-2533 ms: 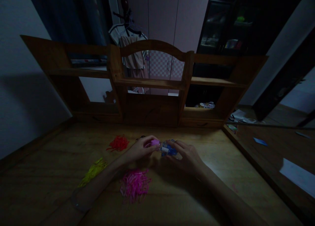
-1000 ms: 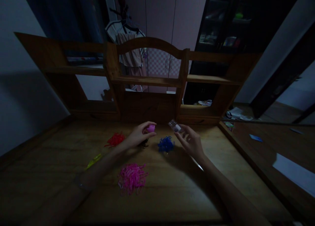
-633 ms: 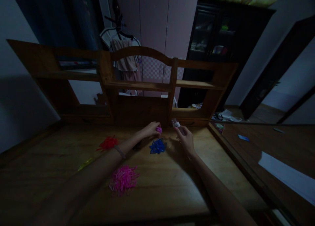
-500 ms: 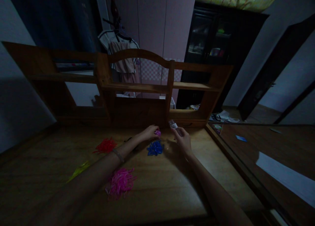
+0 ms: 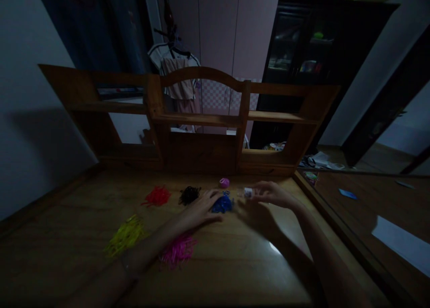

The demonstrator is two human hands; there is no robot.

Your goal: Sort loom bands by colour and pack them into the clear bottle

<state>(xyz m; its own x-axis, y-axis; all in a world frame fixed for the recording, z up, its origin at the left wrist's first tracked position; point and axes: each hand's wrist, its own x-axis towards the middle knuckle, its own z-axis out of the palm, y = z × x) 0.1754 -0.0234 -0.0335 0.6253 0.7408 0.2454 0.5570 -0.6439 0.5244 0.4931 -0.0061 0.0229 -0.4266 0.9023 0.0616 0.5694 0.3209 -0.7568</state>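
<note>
Centrally on a wooden desk (image 5: 242, 267), the left hand (image 5: 201, 208) spreads its fingers and thumb apart at the left side of a pile of blue strands (image 5: 223, 204); whether it touches them is hard to tell. To the right, the right hand (image 5: 272, 194) grips a small clear bottle (image 5: 248, 192) with a white label, held sideways, its clear end towards the blue pile. A purple-pink cap (image 5: 225, 182) sits just beyond that pile, near the shelf unit (image 5: 201, 153) bordering the desk's far edge. Black strands (image 5: 189, 195) and red strands (image 5: 156, 196) lie leftward; yellow strands (image 5: 125, 235) and pink strands (image 5: 179, 250) flank the left forearm. Shiny wood stretches from the pink pile to the raised right rim (image 5: 322, 215).
</note>
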